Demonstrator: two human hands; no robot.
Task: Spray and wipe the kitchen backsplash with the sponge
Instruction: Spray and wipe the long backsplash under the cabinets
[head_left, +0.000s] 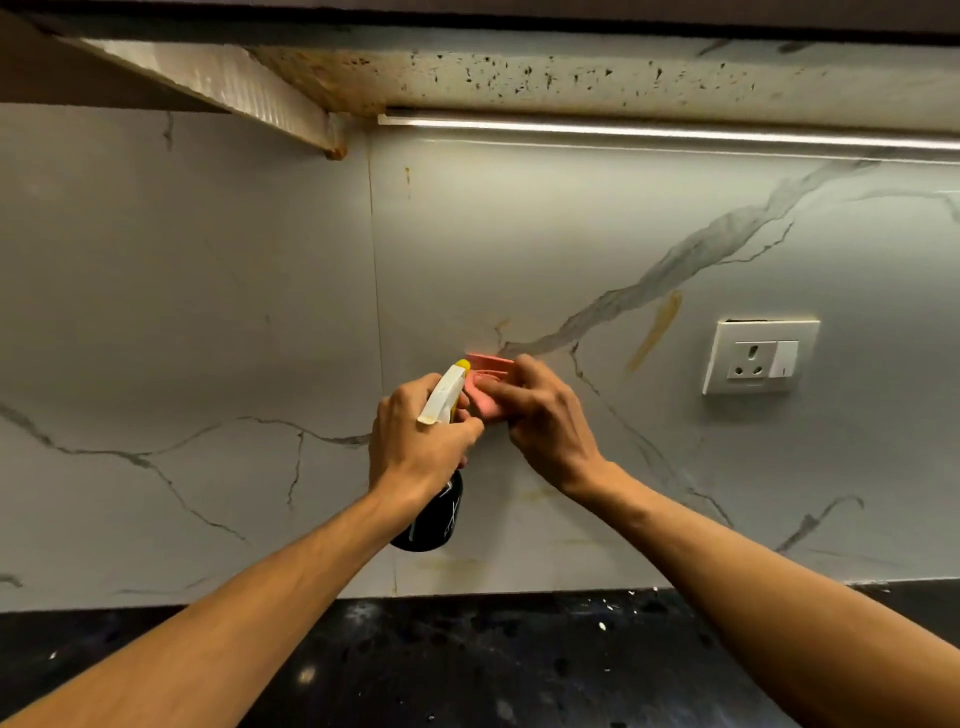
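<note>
Both hands meet at the wall, bottle and sponge together.

Nearest, the dark speckled countertop (467, 649). Above it the left hand (415, 441) is wrapped round the neck of the black spray bottle (434, 514), nozzle aimed at the pink sponge (488, 387), probably to wet it directly. The right hand (545, 415) pinches the sponge just beside the nozzle; contact with the wall unclear. The hands almost touch. Behind, the marble backsplash (208, 312) carries a brown streak (654, 330) near the socket (761, 356); spraying the sponge likely keeps liquid off it. Farthest up, the light strip (675, 132).
</note>
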